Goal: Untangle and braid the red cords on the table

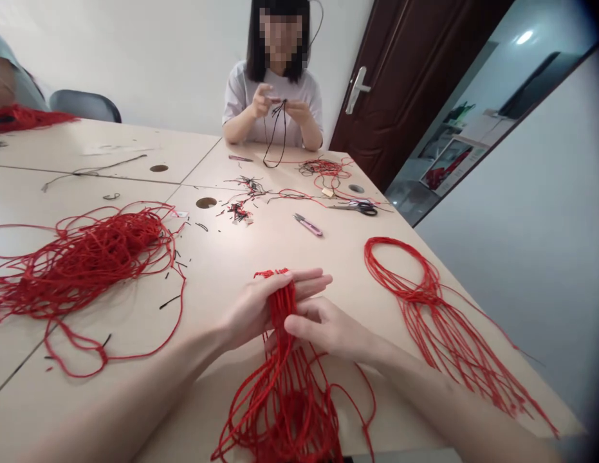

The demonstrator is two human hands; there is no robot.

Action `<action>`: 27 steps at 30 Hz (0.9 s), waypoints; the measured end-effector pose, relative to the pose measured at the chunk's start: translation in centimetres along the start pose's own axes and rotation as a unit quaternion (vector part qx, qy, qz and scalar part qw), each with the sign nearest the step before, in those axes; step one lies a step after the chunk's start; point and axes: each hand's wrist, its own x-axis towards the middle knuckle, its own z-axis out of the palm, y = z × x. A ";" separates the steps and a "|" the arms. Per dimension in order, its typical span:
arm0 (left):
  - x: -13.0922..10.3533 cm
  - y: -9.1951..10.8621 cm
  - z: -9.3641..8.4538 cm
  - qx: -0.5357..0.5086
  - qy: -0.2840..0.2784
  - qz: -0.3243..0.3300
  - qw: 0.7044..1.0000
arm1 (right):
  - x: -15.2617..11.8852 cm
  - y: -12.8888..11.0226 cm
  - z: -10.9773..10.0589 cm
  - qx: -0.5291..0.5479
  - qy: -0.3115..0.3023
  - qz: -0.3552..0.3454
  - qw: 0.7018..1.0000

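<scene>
A bundle of red cords [283,308] runs between my two hands at the centre, its short knotted ends showing above my left thumb. My left hand [260,299] is closed on the bundle, thumb across the front and fingertips pointing right. Just below and to the right, my right hand [323,328] grips the same cords, its thumb in front and its fingers partly behind them. Long loops of the red cord [289,411] hang down towards the bottom edge of the view.
A tangled red cord pile [96,263] lies left; a coiled red bundle [424,299] lies right. Ahead are pink snips [307,225], black scissors [359,207], cord scraps [239,211] and table holes [206,203]. A person [275,103] opposite handles black cord.
</scene>
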 end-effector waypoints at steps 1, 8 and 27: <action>-0.1 -0.1 0.1 0.016 0.001 -0.009 1.000 | -0.2 0.0 0.1 0.029 0.006 -0.004 1.000; -0.4 -0.3 0.4 0.012 -0.063 -0.045 0.997 | -0.5 0.1 1.3 0.044 0.078 -0.013 0.996; -0.2 -0.7 0.6 -0.007 -0.093 -0.045 0.995 | -1.3 -0.2 1.3 0.038 0.087 -0.028 0.995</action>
